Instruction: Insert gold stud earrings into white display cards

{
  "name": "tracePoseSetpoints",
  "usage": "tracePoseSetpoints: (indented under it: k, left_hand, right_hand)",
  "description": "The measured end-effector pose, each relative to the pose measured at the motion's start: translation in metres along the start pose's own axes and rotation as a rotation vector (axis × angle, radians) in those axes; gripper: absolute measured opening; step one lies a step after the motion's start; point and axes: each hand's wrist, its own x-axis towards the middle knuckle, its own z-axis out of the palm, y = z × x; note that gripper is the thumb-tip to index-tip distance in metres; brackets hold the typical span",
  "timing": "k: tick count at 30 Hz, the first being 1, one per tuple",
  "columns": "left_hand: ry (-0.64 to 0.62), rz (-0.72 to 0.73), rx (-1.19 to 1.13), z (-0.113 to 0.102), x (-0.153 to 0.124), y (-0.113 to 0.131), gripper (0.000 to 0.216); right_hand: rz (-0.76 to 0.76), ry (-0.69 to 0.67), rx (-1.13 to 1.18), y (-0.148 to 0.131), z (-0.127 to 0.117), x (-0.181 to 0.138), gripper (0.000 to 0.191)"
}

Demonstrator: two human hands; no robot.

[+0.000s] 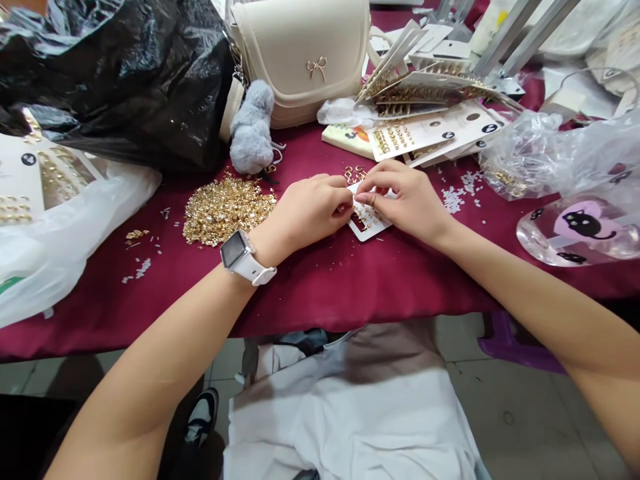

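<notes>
A small white earring card (pixel 367 225) lies on the dark red tablecloth (pixel 320 280), with gold earrings set in it. My left hand (pixel 305 210), a white watch on its wrist, is curled and pinches the card's upper left edge. My right hand (pixel 407 200) is curled over the card's top right, fingertips pressed together on it. The two hands meet fingertip to fingertip above the card. A few loose gold earrings (pixel 354 175) lie just behind the hands. What the fingertips pinch besides the card is too small to make out.
A heap of gold earrings (pixel 225 208) lies left of my hands. Behind are a black plastic bag (pixel 125 73), a cream handbag (pixel 303 57) with a grey pompom (pixel 253 127), stacked filled cards (pixel 430 113), and clear bags (pixel 560 160) at the right. A white bag (pixel 55 233) lies left.
</notes>
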Motion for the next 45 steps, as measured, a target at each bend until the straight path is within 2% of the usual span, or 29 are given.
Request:
tracePoseSetpoints:
  k: [5,19,26,33,45]
  left_hand:
    - [-0.04,-0.067,-0.083,0.0008,0.002,0.0013,0.024]
    - [-0.041,-0.099,-0.189,0.003,0.0035,-0.0018,0.018]
    - [-0.025,-0.103,-0.182,0.0034,0.0041,-0.0007,0.02]
    - [0.0,-0.087,-0.184,0.0043,0.0041,-0.0006,0.018]
    - [-0.02,-0.107,-0.162,0.003,0.0055,-0.0001,0.02]
  right_hand:
    - [0.046,-0.006,0.039,-0.0012,0.0037,0.0014,0.011]
    - [0.098,-0.008,0.027,-0.0031,0.0017,0.0025,0.008]
    - [-0.008,-0.002,0.026,0.0021,0.0028,0.0027,0.007]
    - [-0.025,-0.002,0.013,0.0033,0.0023,0.0031,0.006]
    - [-0.142,-0.017,-0.088,0.0049,0.0028,0.0017,0.01]
